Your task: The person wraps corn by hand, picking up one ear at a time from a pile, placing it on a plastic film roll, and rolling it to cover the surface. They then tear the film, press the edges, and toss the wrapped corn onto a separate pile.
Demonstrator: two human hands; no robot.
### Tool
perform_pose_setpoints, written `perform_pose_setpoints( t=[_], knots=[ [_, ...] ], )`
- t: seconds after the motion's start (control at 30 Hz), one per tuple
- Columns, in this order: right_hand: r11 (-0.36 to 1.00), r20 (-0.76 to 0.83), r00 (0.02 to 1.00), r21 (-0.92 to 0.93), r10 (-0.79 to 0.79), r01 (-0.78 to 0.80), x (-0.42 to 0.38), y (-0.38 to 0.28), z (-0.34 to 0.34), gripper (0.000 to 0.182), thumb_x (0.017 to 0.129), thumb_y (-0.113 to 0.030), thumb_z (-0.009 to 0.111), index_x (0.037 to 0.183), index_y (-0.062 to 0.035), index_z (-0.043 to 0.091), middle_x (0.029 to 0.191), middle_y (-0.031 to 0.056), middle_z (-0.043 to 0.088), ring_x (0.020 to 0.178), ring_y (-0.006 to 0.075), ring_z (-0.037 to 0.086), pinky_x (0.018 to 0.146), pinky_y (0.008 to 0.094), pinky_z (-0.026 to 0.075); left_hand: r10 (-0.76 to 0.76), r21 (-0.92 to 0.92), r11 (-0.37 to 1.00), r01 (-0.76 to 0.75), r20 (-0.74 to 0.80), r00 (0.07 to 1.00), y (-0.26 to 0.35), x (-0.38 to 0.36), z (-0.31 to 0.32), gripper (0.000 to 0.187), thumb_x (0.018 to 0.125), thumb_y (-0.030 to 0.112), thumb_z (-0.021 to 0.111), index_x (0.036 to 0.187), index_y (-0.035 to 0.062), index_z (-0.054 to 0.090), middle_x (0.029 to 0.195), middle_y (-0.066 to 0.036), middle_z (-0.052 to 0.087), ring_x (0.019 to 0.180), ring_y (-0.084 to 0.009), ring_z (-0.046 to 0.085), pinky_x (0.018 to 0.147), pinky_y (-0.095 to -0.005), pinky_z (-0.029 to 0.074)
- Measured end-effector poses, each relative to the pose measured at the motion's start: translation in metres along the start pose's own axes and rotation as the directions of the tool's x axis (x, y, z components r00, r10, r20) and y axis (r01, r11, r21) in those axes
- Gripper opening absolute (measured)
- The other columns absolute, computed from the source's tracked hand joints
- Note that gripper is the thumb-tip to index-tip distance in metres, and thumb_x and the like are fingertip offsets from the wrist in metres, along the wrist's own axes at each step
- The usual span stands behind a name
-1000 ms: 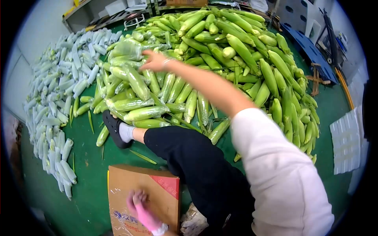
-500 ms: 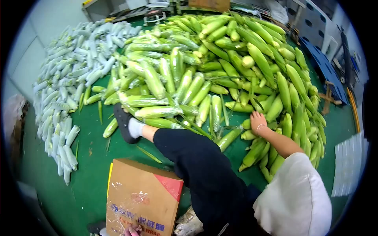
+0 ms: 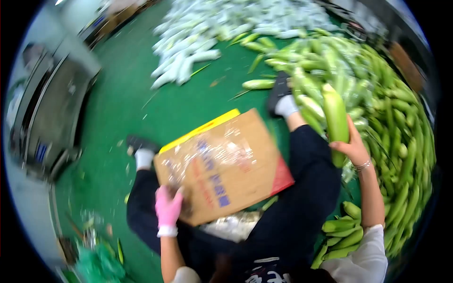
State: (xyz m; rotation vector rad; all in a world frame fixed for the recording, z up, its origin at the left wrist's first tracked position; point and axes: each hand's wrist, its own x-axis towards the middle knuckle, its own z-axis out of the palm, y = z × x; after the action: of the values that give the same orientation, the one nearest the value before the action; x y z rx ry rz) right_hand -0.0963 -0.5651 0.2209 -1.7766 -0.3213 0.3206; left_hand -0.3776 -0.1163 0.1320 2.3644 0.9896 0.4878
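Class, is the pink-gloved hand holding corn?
No, the right hand holds the corn ear; the gloved left hand is at the cardboard box.

A green-husked corn cob (image 3: 335, 115) is held raised, pointed forward; a printed brown box (image 3: 236, 177) is set between the legs (image 3: 314, 165).

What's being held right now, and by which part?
The right hand holds a green corn ear around its lower half. The left hand is at the cardboard box edge; whether it grips can't be told.

Left grip (image 3: 168, 207) pink-gloved, thumb spread, right grip (image 3: 355, 147) curled, thumb across, right forearm (image 3: 372, 198) extended forward
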Motion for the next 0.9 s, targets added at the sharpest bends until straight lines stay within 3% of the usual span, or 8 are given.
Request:
perform_pose_setpoints(
  t=[0.13, 0.47, 0.53, 0.57, 0.6, 0.73, 0.8, 0.9],
  knots=[
    [0.749, 0.426, 0.785, -0.300, -0.449, 0.591, 0.065, -0.017, 0.180, 0.080, 0.071, -0.005, 0.071, 0.144, -0.0031, 0.038, 0.138, 0.0208, 0.047, 0.131, 0.0386, 0.045, 0.113, 0.0421, 0.034, 0.054, 0.256, 0.963, -0.084, 0.120, 0.991, -0.006, 0.002, -0.003, 0.057, 0.077, 0.050, 0.077, 0.099, 0.0002, 0.058, 0.095, -0.018, 0.062, 0.088, -0.0349, 0.063, 0.074, -0.0443, 0.051],
    [0.558, 0.553, 0.649, -0.354, -0.523, 0.751, 0.103, 0.022, 0.342, 0.069, 0.068, -0.004, 0.069, 0.134, -0.0130, 0.051, 0.119, 0.0126, 0.055, 0.111, 0.0331, 0.055, 0.095, 0.0431, 0.046, 0.117, 0.466, 0.871, -0.158, 0.115, 0.986, -0.023, 0.055, 0.026, 0.037, 0.089, 0.039, 0.066, 0.090, 0.0031, 0.057, 0.077, -0.017, 0.066, 0.074, -0.0368, 0.067, 0.065, -0.0460, 0.052],
    [0.558, 0.570, 0.632, -0.331, -0.524, 0.761, 0.110, 0.024, 0.339, 0.069, 0.068, -0.005, 0.069, 0.134, -0.0133, 0.051, 0.118, 0.0128, 0.056, 0.111, 0.0332, 0.056, 0.096, 0.0436, 0.046, 0.153, 0.375, 0.899, -0.226, 0.216, 0.964, -0.033, 0.069, 0.025, 0.029, 0.092, 0.030, 0.060, 0.089, 0.0013, 0.058, 0.071, -0.019, 0.063, 0.069, -0.0337, 0.067, 0.064, -0.0455, 0.052],
    [0.519, 0.663, 0.578, -0.320, -0.475, 0.793, 0.110, 0.023, 0.333, 0.071, 0.068, -0.006, 0.070, 0.136, -0.0138, 0.051, 0.118, 0.0125, 0.056, 0.111, 0.0332, 0.055, 0.096, 0.0434, 0.046, 0.104, -0.106, 0.991, -0.082, 0.222, 0.969, -0.026, 0.074, 0.012, 0.022, 0.093, 0.021, 0.055, 0.086, 0.0004, 0.057, 0.069, -0.017, 0.063, 0.067, -0.0273, 0.068, 0.061, -0.0399, 0.052],
    [0.482, 0.744, 0.522, -0.306, -0.417, 0.821, 0.110, 0.022, 0.328, 0.073, 0.068, -0.007, 0.071, 0.137, -0.0143, 0.050, 0.117, 0.0123, 0.056, 0.111, 0.0332, 0.055, 0.096, 0.0433, 0.046, -0.140, -0.505, 0.737, 0.450, 0.538, 0.831, -0.023, 0.074, -0.009, 0.019, 0.096, 0.019, 0.053, 0.091, 0.0019, 0.058, 0.083, -0.016, 0.068, 0.073, -0.0255, 0.070, 0.062, -0.0342, 0.055],
    [0.555, 0.892, 0.410, -0.248, -0.188, 0.794, 0.104, 0.009, 0.327, 0.076, 0.071, -0.016, 0.076, 0.142, -0.0163, 0.048, 0.123, 0.0137, 0.056, 0.117, 0.0329, 0.053, 0.100, 0.0423, 0.045, -0.106, -0.942, 0.230, 0.242, 0.223, 0.969, 0.003, 0.060, 0.001, 0.018, 0.102, 0.017, 0.050, 0.095, 0.0005, 0.054, 0.092, -0.014, 0.067, 0.082, -0.0236, 0.069, 0.071, -0.0297, 0.055],
    [0.591, 0.905, 0.378, -0.199, -0.195, 0.782, 0.123, 0.011, 0.329, 0.076, 0.072, -0.022, 0.078, 0.142, -0.0163, 0.049, 0.125, 0.0132, 0.056, 0.119, 0.0333, 0.052, 0.102, 0.0410, 0.043, 0.064, -0.620, 0.783, -0.049, 0.002, 0.998, 0.004, 0.073, 0.026, 0.017, 0.103, 0.016, 0.048, 0.100, 0.0005, 0.055, 0.098, -0.010, 0.068, 0.091, -0.0192, 0.067, 0.080, -0.0270, 0.051],
    [0.451, 0.665, 0.521, -0.297, -0.534, 0.842, 0.116, 0.006, 0.317, 0.061, 0.073, -0.026, 0.079, 0.128, -0.0091, 0.058, 0.119, 0.0142, 0.056, 0.111, 0.0335, 0.053, 0.095, 0.0422, 0.044, 0.549, -0.063, 0.833, -0.550, -0.033, 0.835, 0.022, 0.091, 0.046, 0.044, 0.089, 0.034, 0.068, 0.118, 0.0027, 0.058, 0.111, -0.018, 0.062, 0.104, -0.0316, 0.060, 0.089, -0.0392, 0.048]
  ],
)
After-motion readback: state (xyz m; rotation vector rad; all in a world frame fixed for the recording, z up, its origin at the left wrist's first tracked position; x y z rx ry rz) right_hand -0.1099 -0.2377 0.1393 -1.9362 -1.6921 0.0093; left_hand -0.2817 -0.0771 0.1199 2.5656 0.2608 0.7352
